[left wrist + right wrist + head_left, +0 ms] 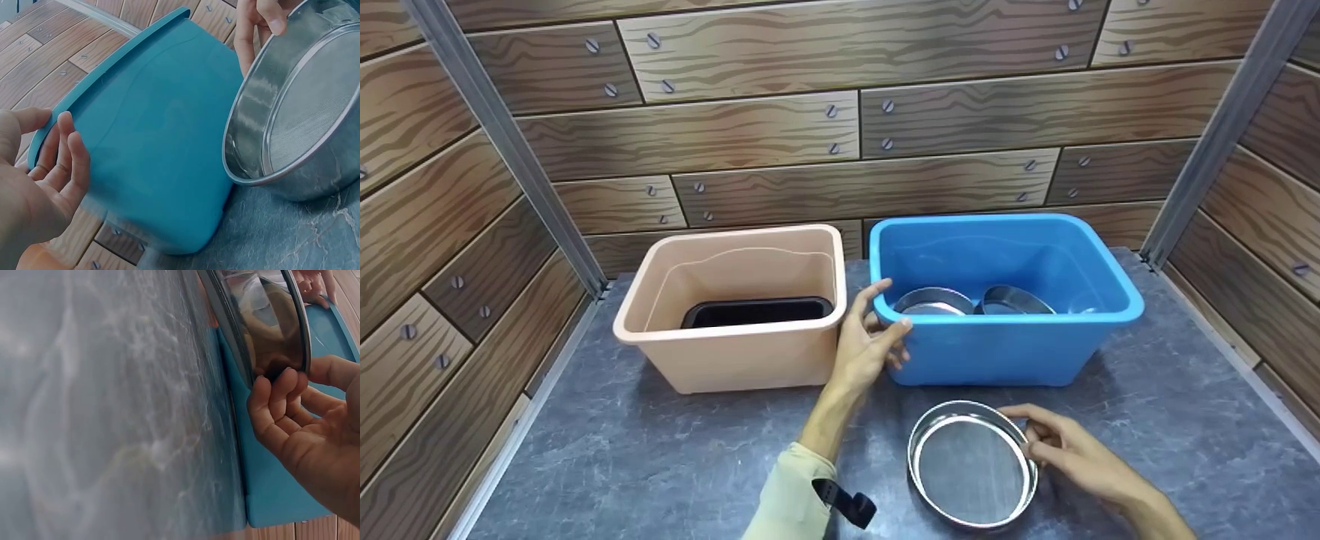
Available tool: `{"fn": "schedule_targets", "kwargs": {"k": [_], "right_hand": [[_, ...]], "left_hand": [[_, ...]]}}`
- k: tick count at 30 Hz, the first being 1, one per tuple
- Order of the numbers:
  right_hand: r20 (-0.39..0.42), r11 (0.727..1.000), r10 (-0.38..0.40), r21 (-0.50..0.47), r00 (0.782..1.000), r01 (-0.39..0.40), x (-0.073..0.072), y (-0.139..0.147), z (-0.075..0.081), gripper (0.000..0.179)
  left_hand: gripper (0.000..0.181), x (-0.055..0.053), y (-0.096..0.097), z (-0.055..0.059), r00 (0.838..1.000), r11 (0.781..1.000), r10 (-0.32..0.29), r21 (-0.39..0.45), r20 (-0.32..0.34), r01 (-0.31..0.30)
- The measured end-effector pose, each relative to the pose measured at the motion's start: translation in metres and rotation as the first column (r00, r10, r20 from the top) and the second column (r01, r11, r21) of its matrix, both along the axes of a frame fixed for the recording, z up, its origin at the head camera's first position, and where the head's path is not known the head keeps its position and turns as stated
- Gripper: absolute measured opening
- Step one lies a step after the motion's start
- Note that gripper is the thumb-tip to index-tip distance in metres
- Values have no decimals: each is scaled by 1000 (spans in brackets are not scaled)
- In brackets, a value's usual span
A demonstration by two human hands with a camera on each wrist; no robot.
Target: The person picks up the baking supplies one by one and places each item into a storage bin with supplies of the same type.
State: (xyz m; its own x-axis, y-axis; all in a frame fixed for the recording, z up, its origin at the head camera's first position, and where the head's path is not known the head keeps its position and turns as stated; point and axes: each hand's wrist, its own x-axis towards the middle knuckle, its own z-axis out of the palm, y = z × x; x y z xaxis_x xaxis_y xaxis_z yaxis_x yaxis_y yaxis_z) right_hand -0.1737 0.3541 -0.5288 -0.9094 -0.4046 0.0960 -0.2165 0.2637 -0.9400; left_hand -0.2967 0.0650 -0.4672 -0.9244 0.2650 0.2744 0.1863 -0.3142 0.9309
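My right hand (1072, 454) pinches the side wall of a round metal sieve (971, 469), thumb on one face and fingertips on the other. The sieve is a shallow steel ring with fine mesh, held close over the table in front of a blue tub (990, 349). In the left wrist view the sieve (315, 107) looks tilted, its mesh facing up. My left hand (864, 349) grips the tub's rim at the near left corner. Inside the tub lie two more round metal sieves, a left one (934, 294) and a right one (1011, 296), partly hidden by the front wall.
Left of the blue tub stands a peach tub (742, 360) with a black tray-like item (761, 310) inside. Both stand on a dark marbled table (660, 465). Wood-plank-patterned walls (765, 127) with metal corner strips enclose the back and sides.
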Motion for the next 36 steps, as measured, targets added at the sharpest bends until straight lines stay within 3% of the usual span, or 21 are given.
{"fn": "schedule_targets", "kwargs": {"k": [5,14,21,29,36], "right_hand": [[40,999,-41,-22,998,42,1,1,1,45],[-56,992,-26,-125,998,19,0,2,0,46],[19,986,-25,-166,1000,28,2,4,2,50],[8,981,-15,-195,1000,16,4,6,4,56],[68,956,-3,-293,998,23,5,6,7,56]], "left_hand": [[68,0,0,0,1000,1000,9,-9,7,-9],[68,0,0,0,1000,1000,9,-5,5,-9],[70,0,0,-1,1000,1000,0,-1,2,0],[70,0,0,-1,1000,1000,-10,14,8,10],[68,1,1,0,1000,1000,-1,-1,2,1]]}}
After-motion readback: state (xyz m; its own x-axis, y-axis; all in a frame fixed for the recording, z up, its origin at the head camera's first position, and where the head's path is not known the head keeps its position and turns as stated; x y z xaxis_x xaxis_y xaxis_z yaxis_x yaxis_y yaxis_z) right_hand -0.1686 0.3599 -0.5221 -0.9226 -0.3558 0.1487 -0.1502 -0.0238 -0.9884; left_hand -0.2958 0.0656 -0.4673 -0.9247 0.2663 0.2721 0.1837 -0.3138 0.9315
